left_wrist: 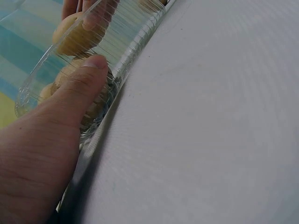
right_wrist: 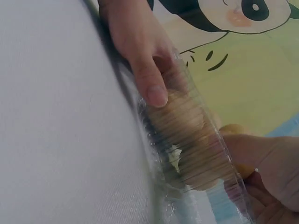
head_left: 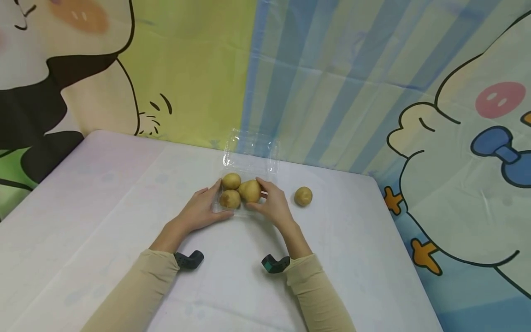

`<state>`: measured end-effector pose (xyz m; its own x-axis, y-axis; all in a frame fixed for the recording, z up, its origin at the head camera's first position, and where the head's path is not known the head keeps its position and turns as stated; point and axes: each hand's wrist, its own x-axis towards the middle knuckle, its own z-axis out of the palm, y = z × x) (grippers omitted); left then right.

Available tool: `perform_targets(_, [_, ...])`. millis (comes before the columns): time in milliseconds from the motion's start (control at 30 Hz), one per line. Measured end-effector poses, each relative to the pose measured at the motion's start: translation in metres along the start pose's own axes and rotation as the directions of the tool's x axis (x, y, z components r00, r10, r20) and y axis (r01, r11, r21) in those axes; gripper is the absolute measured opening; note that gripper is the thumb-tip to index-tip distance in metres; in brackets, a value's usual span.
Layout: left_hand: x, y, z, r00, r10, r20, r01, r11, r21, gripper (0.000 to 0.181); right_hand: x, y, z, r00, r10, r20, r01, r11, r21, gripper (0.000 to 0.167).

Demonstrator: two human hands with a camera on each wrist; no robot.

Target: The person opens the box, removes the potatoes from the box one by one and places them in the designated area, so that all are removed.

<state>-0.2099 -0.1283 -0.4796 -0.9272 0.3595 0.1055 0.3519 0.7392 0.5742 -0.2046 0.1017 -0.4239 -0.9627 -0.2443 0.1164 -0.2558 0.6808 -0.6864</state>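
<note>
1. Left hand (head_left: 202,210) grips the left end of the clear plastic clamshell (head_left: 251,159), its lid raised.
2. Right hand (head_left: 274,203) pinches the rightmost potato (head_left: 250,191) inside.
3. Rear-left potato (head_left: 231,181) and front-left potato (head_left: 230,199) lie beside it.
4. Loose potato (head_left: 303,196) sits on the desk (head_left: 373,258), right of the hands.

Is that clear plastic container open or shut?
Open: the clear plastic container has its lid tilted back at the far side, and the right hand grips a potato with no lid above it.
</note>
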Motion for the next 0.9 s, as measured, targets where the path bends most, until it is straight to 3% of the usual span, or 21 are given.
perform_targets(633, [0.0005,0.0003,-0.0007,1.000,-0.005,0.008,0.005,1.000,0.004,0.112,-0.0005,0.0053,0.0019,0.993,-0.120,-0.015,0.119,0.993,-0.014,0.081])
perform_targets(900, [-0.0002,-0.0003,-0.0002,1.000,-0.016,0.006,0.016,1.000,-0.004,0.114,-0.0010,0.0064,0.0010,0.991,-0.130,-0.033,0.131,0.991,0.037,0.080])
